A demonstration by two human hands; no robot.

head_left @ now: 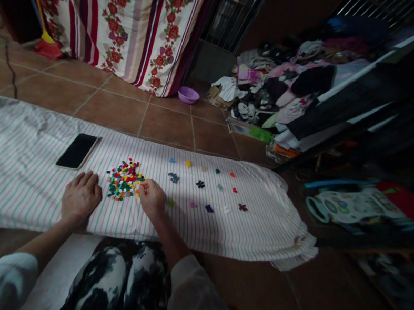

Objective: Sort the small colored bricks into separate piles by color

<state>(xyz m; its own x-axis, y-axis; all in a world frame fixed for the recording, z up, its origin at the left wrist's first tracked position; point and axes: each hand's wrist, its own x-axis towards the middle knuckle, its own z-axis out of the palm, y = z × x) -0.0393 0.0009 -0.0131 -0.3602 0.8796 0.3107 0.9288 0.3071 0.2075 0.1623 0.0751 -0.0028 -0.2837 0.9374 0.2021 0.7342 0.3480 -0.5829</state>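
Observation:
A mixed heap of small colourful pieces (124, 181), perhaps beads, lies on a striped cloth (33, 183). At its right edge my right hand (151, 199) is closed in a pinch; whatever its fingertips hold is too small to make out. My left hand (82, 196) rests on the cloth left of the heap, its fingers curled in a loose fist. To the right, pieces are sorted by colour into small clusters, among them yellow (188, 163), black (200, 184), brown (242, 207), dark blue (209, 208) and pink (193, 204). A light green cluster (170, 202) sits just beside my right hand.
A phone with a dark screen (77, 151) lies behind my left hand. Beyond the cloth, a purple basin (188, 95) stands on the tiled floor by a flowered curtain (135, 14). Piled clothes (275, 87) fill the back right, and a plastic toy panel (358, 206) lies at right.

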